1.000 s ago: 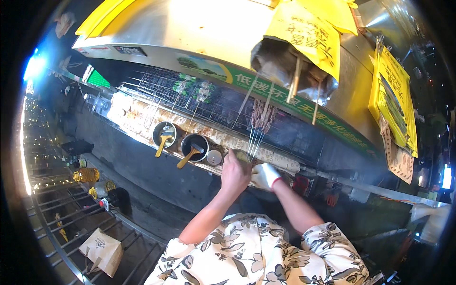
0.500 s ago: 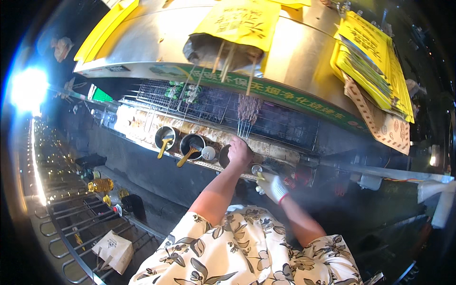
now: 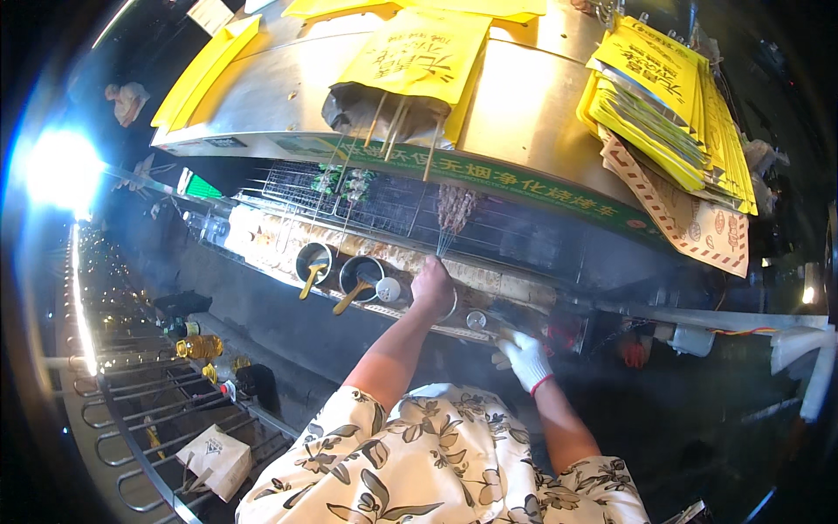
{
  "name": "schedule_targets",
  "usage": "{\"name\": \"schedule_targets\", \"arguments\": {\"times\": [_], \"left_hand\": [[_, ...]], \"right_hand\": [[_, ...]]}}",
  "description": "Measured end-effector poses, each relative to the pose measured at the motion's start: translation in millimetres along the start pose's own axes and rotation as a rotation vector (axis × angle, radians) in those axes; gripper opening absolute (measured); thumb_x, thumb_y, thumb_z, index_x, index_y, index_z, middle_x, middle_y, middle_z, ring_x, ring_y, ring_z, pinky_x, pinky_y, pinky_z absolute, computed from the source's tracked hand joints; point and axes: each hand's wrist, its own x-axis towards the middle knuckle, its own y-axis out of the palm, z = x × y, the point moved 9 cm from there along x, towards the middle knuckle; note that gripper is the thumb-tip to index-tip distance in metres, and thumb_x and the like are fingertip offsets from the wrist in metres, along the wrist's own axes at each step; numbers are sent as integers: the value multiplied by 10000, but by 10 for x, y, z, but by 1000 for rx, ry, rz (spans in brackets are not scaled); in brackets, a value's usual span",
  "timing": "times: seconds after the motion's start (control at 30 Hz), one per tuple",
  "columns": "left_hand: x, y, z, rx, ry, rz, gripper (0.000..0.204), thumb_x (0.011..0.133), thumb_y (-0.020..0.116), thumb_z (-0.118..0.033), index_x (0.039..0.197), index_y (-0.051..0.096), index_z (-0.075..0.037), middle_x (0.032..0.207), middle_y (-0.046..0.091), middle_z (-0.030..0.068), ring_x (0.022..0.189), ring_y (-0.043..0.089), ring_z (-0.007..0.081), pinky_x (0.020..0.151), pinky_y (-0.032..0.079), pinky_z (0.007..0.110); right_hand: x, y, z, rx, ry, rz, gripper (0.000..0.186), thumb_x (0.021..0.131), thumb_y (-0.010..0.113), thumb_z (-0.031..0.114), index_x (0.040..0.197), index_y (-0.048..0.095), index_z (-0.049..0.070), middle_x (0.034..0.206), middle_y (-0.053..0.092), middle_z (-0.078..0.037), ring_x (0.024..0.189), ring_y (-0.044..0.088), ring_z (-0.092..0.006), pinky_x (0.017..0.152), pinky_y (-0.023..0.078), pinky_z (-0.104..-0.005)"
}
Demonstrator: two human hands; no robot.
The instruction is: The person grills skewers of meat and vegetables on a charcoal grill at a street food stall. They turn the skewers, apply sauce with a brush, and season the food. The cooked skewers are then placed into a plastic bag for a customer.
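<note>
My left hand [image 3: 432, 285], bare, is closed round the thin metal ends of a bunch of meat skewers [image 3: 456, 208]. The meat lies fanned over the dark grill grate [image 3: 532, 236]. My right hand [image 3: 525, 358], in a white glove with a red cuff, is beside the grill's front ledge. Its fingers point left and look apart; I see nothing in them. A small clear round jar [image 3: 476, 320] stands just past its fingertips. Left of my left hand are a white-topped shaker [image 3: 388, 289] and two metal cups with yellow-handled brushes [image 3: 353, 295]. Another container is partly hidden behind my left wrist.
Green-and-white skewers [image 3: 357, 184] lie on the grate's left part. A yellow bag [image 3: 419, 57] with sticks poking out rests on the metal hood [image 3: 524, 96]. Stacked yellow bags [image 3: 655, 96] hang at right. Oil bottles [image 3: 199, 348] and a rack [image 3: 131, 419] are lower left.
My right hand has drawn back to the right and slightly down, away from the clear jar. My left hand has shifted slightly left with the skewers. The whole view has shifted a little.
</note>
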Motion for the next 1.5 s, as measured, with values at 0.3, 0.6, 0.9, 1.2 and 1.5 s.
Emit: {"name": "schedule_targets", "arguments": {"times": [0.3, 0.6, 0.9, 1.2, 1.5], "left_hand": [[-220, -86, -234, -103, 215, 64, 179, 925, 523, -95, 1033, 571, 39, 991, 702, 298, 1020, 690, 451, 914, 550, 512], [-213, 555, -449, -1107, 499, 718, 208, 1040, 532, -214, 1056, 650, -44, 858, 613, 36, 799, 612, 144, 702, 497, 304], [-66, 876, -126, -1976, -72, 1342, 335, 1131, 400, -285, 1137, 610, -24, 681, 364, -56, 556, 294, 79, 485, 289, 225], [18, 626, 41, -1669, -174, 838, 271, 1060, 587, -265, 1154, 598, -11, 789, 549, 0, 670, 524, 133, 571, 442, 269], [52, 734, 175, -1639, -278, 542, 154, 986, 699, -183, 961, 588, -80, 855, 596, 14, 737, 610, 139, 620, 517, 302]], "right_hand": [[-60, -41, 89, 205, 139, -19, 381, 1008, 622, 141, 1352, 614, -22, 955, 760, -160, 737, 743, -207, 637, 604, -319], [-190, -122, -30, 68, 258, -21, 434, 995, 651, 158, 1354, 583, -76, 1010, 739, -177, 729, 729, -201, 651, 595, -314], [-280, 134, -85, 73, 337, 66, 463, 1015, 615, 105, 1442, 524, -49, 1206, 699, -143, 831, 726, -171, 700, 602, -300], [18, 461, 655, -78, 135, 34, 406, 1015, 633, 160, 1376, 606, -25, 1019, 742, -98, 729, 686, -110, 637, 558, -263], [926, 600, 1008, 313, 129, -240, 274, 957, 721, 236, 1157, 705, 50, 730, 611, 1, 538, 514, -74, 458, 388, -254]]}}
